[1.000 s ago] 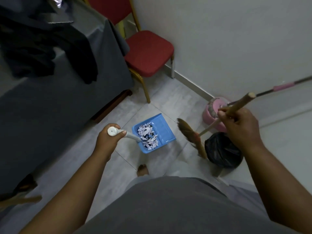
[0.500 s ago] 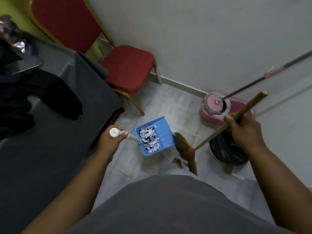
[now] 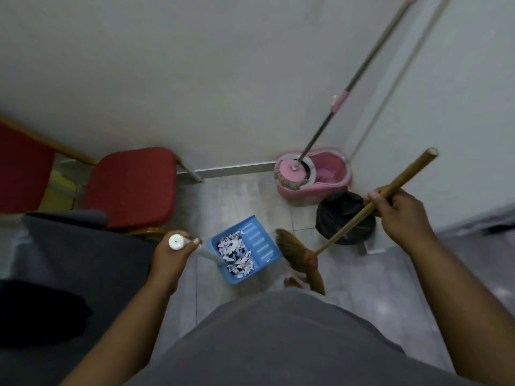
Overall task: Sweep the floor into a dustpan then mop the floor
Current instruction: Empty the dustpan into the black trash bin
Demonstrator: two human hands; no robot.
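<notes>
- Two pale walls [image 3: 195, 65] fill the upper half of the frame and meet in a corner at the upper right.
- A person's grey garment [image 3: 278, 344] takes up the bottom centre, with both bare forearms reaching up the frame from it.
- A grey cloth-covered table [image 3: 69, 260] occupies the lower left, with a dark cloth [image 3: 36, 310] lying on it.
- A red padded chair [image 3: 131, 188] stands at centre left against the wall, just above the table's edge.
- The grey tiled floor [image 3: 239, 196] shows through the middle of the frame.
- A pink spin-mop bucket [image 3: 328, 174] sits in the corner, right of centre. The mop [image 3: 359, 76] stands in it, its pole leaning up toward the top right.
- A black-lined bin [image 3: 340, 215] is just below the bucket.
- The broom [image 3: 292, 252] slants across the centre right, its bristles down beside the dustpan's open edge and a bare foot [image 3: 292, 282].
- The blue dustpan [image 3: 259, 243] is at centre frame. Whether it rests on the tiles cannot be told.
- The right hand [image 3: 401, 213], at the right, is clenched round the broom's wooden handle near its top.
- The left hand [image 3: 170, 254], left of centre, grips the dustpan's white-capped handle.
- Torn paper scraps [image 3: 234, 254] are heaped in the dustpan's handle end.
</notes>
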